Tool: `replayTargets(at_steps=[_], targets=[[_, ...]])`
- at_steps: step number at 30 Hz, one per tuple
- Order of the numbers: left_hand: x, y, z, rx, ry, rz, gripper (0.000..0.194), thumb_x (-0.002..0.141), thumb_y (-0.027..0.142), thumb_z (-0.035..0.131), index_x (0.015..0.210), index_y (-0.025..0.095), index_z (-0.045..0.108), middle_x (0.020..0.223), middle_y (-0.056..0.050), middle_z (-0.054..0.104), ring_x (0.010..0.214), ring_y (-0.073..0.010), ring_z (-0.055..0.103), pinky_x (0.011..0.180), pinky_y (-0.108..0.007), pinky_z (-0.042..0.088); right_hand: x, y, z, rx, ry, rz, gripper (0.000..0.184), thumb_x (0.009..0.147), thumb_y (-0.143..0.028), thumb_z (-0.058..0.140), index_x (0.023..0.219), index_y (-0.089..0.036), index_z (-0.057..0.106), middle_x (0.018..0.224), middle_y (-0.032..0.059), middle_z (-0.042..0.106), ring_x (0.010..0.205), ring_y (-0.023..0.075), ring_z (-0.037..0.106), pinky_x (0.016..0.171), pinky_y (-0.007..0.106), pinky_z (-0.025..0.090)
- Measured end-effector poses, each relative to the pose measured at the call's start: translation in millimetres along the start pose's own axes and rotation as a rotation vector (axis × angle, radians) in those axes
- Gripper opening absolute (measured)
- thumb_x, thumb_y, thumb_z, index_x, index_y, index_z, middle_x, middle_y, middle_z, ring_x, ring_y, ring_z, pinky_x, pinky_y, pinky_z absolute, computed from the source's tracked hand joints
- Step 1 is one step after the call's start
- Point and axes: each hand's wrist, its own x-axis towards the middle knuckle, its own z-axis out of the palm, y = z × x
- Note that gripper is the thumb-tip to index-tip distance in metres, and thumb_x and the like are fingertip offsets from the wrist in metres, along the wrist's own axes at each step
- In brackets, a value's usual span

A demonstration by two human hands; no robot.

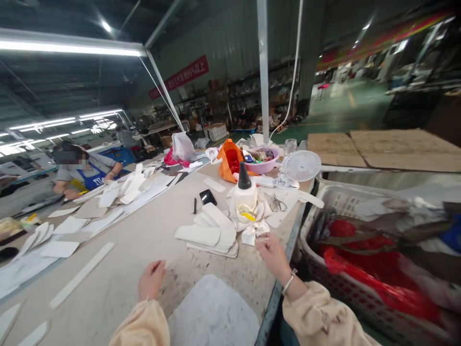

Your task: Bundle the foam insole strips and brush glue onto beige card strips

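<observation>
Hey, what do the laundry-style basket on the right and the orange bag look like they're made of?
The basket looks like pale, fairly matte molded plastic, judging by its regular slots and thick rounded rim. The orange bag seems to be soft, dull fabric, perhaps non-woven, since it slumps in folds; thin plastic can't be ruled out.

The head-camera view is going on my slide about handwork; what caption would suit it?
Left hand and right hand at a worktable, near a black-tipped white bottle.
</observation>
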Motion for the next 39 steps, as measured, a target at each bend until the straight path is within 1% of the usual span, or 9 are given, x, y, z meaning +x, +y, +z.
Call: replayTargets(at_steps=[6, 12, 16, 20, 24, 29, 32, 35, 39], targets=[[-2.0, 44.5, 17.2, 0.145, -0.083, 0.084, 0.035, 0.074, 0.042, 0.056, 0.097, 0.016, 0.062, 0.103, -0.011, 0.069, 0.099, -0.0265, 0.063, 0.089, -0.034, 0.046, 49.7, -8.1, -15.0, -0.126, -0.059, -0.129, 0.054, 0.081, -0.032, 0.052, 0.132, -0.018, 0.043, 0.073, -0.0021, 0.064, 0.057, 0.0153, 0.059, 0.06, 0.029, 0.046], [37.4, 75.4, 44.2, 0.349, -0.131, 0.051, 0.05, 0.083, 0.038, 0.057, 0.124, 0.009, 0.052, 0.128, -0.019, 0.057, 0.118, -0.0268, 0.053, 0.098, -0.036, 0.039, 80.4, 4.6, 4.0, -0.191, -0.102, -0.225, 0.039, 0.081, -0.034, 0.056, 0.117, -0.022, 0.061, 0.074, 0.0007, 0.069, 0.061, 0.0179, 0.063, 0.062, 0.031, 0.049], [66.5, 87.0, 62.7, 0.459, -0.189, 0.002, 0.045, 0.087, 0.038, 0.056, 0.123, 0.013, 0.052, 0.132, -0.013, 0.054, 0.121, -0.0251, 0.051, 0.101, -0.046, 0.038, 86.7, 12.9, 12.0, -0.171, -0.063, -0.231, 0.03, 0.086, -0.038, 0.052, 0.106, -0.023, 0.068, 0.092, 0.0062, 0.073, 0.075, 0.0223, 0.068, 0.073, 0.037, 0.052], [83.5, 93.8, 76.4, 0.538, -0.271, 0.007, 0.04, 0.086, 0.036, 0.059, 0.12, 0.015, 0.055, 0.131, -0.011, 0.054, 0.121, -0.0262, 0.05, 0.101, -0.048, 0.039, 92.0, 7.7, 11.4, -0.117, -0.009, -0.275, 0.031, 0.089, -0.042, 0.049, 0.106, -0.023, 0.069, 0.102, 0.0066, 0.072, 0.083, 0.0223, 0.069, 0.076, 0.035, 0.053], [90.5, 90.6, 80.0, 0.578, -0.333, 0.029, 0.037, 0.087, 0.035, 0.058, 0.117, 0.014, 0.057, 0.125, -0.011, 0.058, 0.116, -0.0244, 0.054, 0.099, -0.047, 0.042, 96.7, -1.1, 5.6, -0.049, 0.041, -0.257, 0.036, 0.09, -0.045, 0.046, 0.101, -0.019, 0.068, 0.081, 0.006, 0.073, 0.062, 0.0179, 0.067, 0.061, 0.028, 0.052], [88.3, 77.5, 77.5, 0.572, -0.38, 0.083, 0.043, 0.086, 0.04, 0.057, 0.119, 0.012, 0.056, 0.122, -0.013, 0.061, 0.111, -0.023, 0.058, 0.099, -0.044, 0.041, 99.3, 2.0, 7.1, -0.103, 0.034, -0.178, 0.042, 0.086, -0.053, 0.05, 0.102, -0.017, 0.063, 0.066, 0.0025, 0.067, 0.059, 0.0171, 0.063, 0.057, 0.026, 0.047], [86.3, 74.9, 77.7, 0.56, -0.363, 0.138, 0.059, 0.084, 0.045, 0.055, 0.132, 0.011, 0.048, 0.142, -0.019, 0.043, 0.13, -0.0278, 0.043, 0.108, -0.042, 0.032, 102.3, 9.1, 14.1, -0.119, 0.019, -0.118, 0.041, 0.084, -0.055, 0.053, 0.102, -0.019, 0.062, 0.064, 0.0013, 0.066, 0.058, 0.017, 0.062, 0.057, 0.026, 0.046], [86.0, 80.8, 80.9, 0.526, -0.428, 0.255, 0.066, 0.08, 0.052, 0.053, 0.137, 0.019, 0.044, 0.153, -0.01, 0.029, 0.139, -0.0243, 0.029, 0.112, -0.034, 0.026, 106.3, 13.6, 19.9, -0.162, -0.007, -0.116, 0.039, 0.086, -0.052, 0.052, 0.105, -0.02, 0.064, 0.071, 0.0036, 0.07, 0.062, 0.0183, 0.064, 0.06, 0.027, 0.047], [75.2, 91.4, 82.4, 0.509, -0.561, 0.422, 0.061, 0.075, 0.056, 0.05, 0.123, 0.019, 0.059, 0.136, -0.008, 0.053, 0.128, -0.0247, 0.046, 0.109, -0.036, 0.033, 99.2, 1.7, 11.1, -0.285, 0.029, -0.111, 0.048, 0.084, -0.047, 0.057, 0.123, -0.02, 0.059, 0.075, 0.0054, 0.07, 0.067, 0.0196, 0.065, 0.063, 0.027, 0.047]])
